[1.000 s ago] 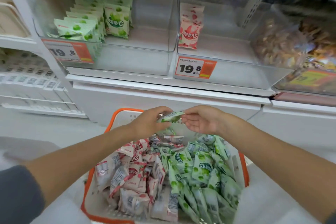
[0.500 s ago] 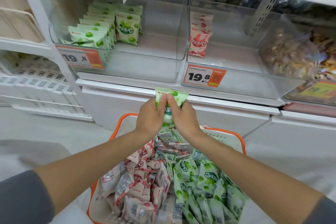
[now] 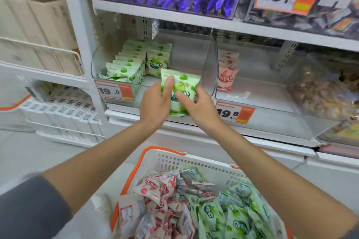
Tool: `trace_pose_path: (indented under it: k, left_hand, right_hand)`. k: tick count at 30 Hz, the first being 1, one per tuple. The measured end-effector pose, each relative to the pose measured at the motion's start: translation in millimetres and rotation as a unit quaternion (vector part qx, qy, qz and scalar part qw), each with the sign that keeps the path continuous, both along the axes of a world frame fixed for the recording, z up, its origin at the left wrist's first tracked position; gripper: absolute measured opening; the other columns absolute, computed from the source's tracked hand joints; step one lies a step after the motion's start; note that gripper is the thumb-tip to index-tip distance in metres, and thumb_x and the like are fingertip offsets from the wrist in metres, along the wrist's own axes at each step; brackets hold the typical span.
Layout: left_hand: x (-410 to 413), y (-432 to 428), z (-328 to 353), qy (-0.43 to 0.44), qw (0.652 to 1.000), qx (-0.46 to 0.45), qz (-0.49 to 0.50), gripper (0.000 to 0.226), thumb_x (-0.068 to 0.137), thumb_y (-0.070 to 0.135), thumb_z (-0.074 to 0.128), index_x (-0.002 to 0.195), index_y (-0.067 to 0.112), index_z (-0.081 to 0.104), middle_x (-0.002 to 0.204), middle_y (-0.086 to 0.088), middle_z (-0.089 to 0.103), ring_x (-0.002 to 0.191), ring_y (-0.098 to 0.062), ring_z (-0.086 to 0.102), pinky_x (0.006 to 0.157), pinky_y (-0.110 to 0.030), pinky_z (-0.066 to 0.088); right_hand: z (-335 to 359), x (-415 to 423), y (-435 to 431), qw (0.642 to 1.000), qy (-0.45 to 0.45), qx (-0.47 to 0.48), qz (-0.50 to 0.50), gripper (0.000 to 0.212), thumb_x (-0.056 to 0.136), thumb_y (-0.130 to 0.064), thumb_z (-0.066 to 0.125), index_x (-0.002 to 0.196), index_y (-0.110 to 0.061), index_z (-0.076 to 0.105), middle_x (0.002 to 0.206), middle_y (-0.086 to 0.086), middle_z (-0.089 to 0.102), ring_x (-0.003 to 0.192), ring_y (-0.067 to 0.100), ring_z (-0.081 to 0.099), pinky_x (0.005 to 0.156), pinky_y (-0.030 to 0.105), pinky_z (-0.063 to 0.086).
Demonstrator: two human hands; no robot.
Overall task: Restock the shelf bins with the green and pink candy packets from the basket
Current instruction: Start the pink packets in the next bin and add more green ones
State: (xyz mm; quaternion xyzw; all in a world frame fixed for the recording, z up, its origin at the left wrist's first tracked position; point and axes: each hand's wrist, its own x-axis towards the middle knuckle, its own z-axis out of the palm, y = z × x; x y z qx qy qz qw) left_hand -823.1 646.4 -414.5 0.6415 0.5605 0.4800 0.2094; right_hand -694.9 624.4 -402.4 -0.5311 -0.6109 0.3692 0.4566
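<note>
The green packet [image 3: 183, 87] is held upright, long axis vertical and top edge at twelve o'clock, before the clear bin [image 3: 189, 54] on white store shelving. The left hand [image 3: 155, 104] and right hand [image 3: 203, 107] pinch its sides with curled fingers. The basket [image 3: 196, 161] at six o'clock is cut off. The packet's print is blurred, perhaps by motion.

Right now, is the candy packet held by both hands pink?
No, the left hand and right hand hold a green plastic candy packet.
</note>
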Motion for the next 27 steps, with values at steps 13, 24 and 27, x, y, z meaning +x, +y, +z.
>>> trace_pose_path:
  k: [13, 24, 27]
  left_hand:
    - [-110.0, 96.7, -3.7, 0.215, 0.96, 0.08, 0.159, 0.035, 0.1, 0.04, 0.029, 0.077, 0.02, 0.046, 0.078, 0.001, 0.051, 0.079, -0.029, 0.051, 0.074, -0.043, 0.039]
    - [-110.0, 96.0, -6.6, 0.251, 0.948, 0.094, 0.172, 0.035, 0.098, 0.035, 0.031, 0.091, 0.017, 0.06, 0.091, -0.004, 0.061, 0.086, -0.027, 0.055, 0.079, -0.042, 0.04]
    - [-110.0, 95.1, -7.9, 0.25, 0.949, 0.099, 0.167, 0.034, 0.099, 0.035, 0.032, 0.094, 0.017, 0.061, 0.094, -0.004, 0.062, 0.089, -0.026, 0.055, 0.081, -0.042, 0.041]
  right_hand:
    - [-4.7, -74.0, 206.0, 0.969, -0.15, -0.189, -0.061, 0.046, 0.096, -0.025, 0.058, 0.134, -0.001, 0.047, 0.133, 0.012, 0.054, 0.123, 0.029, 0.053, 0.095, 0.031, 0.045]
    - [-28.3, -89.9, 231.4, 0.963, -0.202, -0.145, -0.103, 0.04, 0.091, -0.02, 0.064, 0.125, -0.004, 0.051, 0.128, 0.012, 0.058, 0.116, 0.027, 0.058, 0.096, 0.031, 0.049]
    - [-29.8, -85.7, 232.6, 0.967, -0.173, -0.157, -0.101, 0.03, 0.086, -0.02, 0.07, 0.113, -0.008, 0.062, 0.118, 0.01, 0.065, 0.107, 0.025, 0.063, 0.093, 0.036, 0.054]
